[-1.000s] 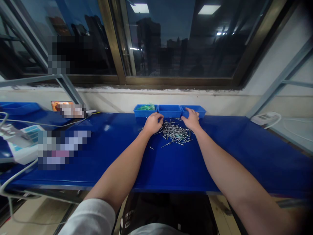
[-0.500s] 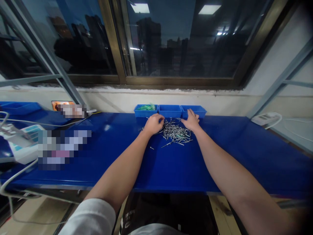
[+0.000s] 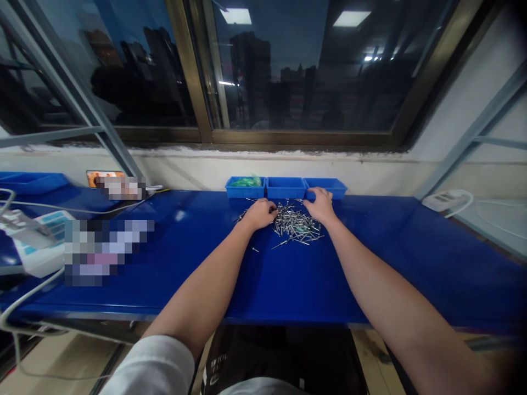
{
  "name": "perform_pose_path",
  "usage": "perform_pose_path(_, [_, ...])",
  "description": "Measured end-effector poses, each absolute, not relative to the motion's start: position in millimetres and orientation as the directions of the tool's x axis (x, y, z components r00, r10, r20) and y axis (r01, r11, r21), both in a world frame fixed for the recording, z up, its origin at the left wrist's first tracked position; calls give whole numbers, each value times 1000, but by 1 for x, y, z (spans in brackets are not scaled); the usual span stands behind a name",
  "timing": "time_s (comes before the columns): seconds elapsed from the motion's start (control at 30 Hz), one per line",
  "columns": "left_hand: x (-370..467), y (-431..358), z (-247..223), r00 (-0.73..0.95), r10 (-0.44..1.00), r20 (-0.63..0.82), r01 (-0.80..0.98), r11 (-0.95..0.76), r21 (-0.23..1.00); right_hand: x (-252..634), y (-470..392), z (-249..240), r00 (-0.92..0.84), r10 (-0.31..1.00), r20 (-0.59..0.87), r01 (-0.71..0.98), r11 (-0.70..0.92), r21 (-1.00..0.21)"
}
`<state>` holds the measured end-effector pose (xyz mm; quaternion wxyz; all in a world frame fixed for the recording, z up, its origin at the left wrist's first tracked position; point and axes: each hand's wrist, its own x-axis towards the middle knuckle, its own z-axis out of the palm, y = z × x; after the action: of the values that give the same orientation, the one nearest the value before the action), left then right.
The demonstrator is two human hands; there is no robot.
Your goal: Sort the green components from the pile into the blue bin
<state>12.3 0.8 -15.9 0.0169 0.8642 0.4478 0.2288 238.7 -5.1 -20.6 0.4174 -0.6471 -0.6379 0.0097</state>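
A loose pile of silver pop rivets (image 3: 294,224) lies on the blue table (image 3: 288,285), with a bit of green among them. At the pile's left edge is my left hand (image 3: 260,214), its fingers curled in towards the rivets; whatever they pinch is hidden. My right hand (image 3: 320,206) hovers by the pile's far right edge, just before the right blue bin (image 3: 335,189). Its thumb and bent fingers are apart, and a rivet shows close to the thumb tip. One single rivet (image 3: 256,249) lies apart, nearer to me.
Behind the pile stand a left blue bin (image 3: 246,191) holding a green plastic bag and a middle blue bin (image 3: 285,189). A white scale (image 3: 37,247) and cables are on the left. A white device (image 3: 447,200) with a cord sits at the far right. A window is behind.
My left hand has dipped slightly towards the rivets. The right hand's fingers have drawn back from over the right bin and bent leftward.
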Motion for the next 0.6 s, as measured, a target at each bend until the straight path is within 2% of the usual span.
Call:
perform_pose_path(0.23, [12,0,-14,510,782,357,761,-604,236,231,-5,-22,5,868,497,843,264,-469])
perform_pose_path(0.6, [13,0,-13,452,839,302,830,-520,204,221,-11,-22,-192,915,353,869,326,-372])
